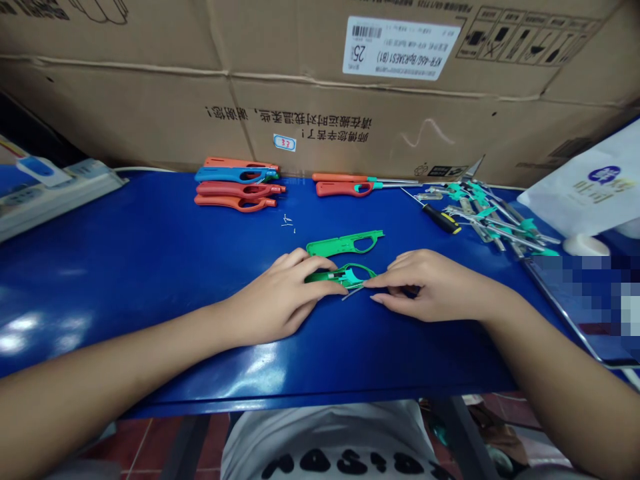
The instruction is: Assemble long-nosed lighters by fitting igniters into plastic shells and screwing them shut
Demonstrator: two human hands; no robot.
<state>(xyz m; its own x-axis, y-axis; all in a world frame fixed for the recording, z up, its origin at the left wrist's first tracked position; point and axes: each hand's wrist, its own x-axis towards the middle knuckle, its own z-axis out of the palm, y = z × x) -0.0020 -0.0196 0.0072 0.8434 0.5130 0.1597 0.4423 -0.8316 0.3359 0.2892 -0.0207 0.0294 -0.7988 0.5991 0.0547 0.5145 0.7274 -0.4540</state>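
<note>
My left hand [293,290] grips a green lighter half-shell [371,269] on the blue table, with fingers over its far side and the thumb along its near side. Inside the shell sit a turquoise trigger [350,275] and other small parts, partly under my fingers. A thin metal piece [353,293] sticks out at its near edge. At the shell's right end, my right hand [425,283] touches with the index fingertip; its thumb is a little apart, with nothing visible between them. Just beyond lies the other green half-shell [345,245], its hollow side up.
Several orange, red and blue lighter shells [235,195] lie at the back left, near small screws [287,220]. Two lighters with metal tubes [345,189], a screwdriver [442,219] and a pile of lighter innards [493,210] lie back right. A cardboard box [300,87] walls the back.
</note>
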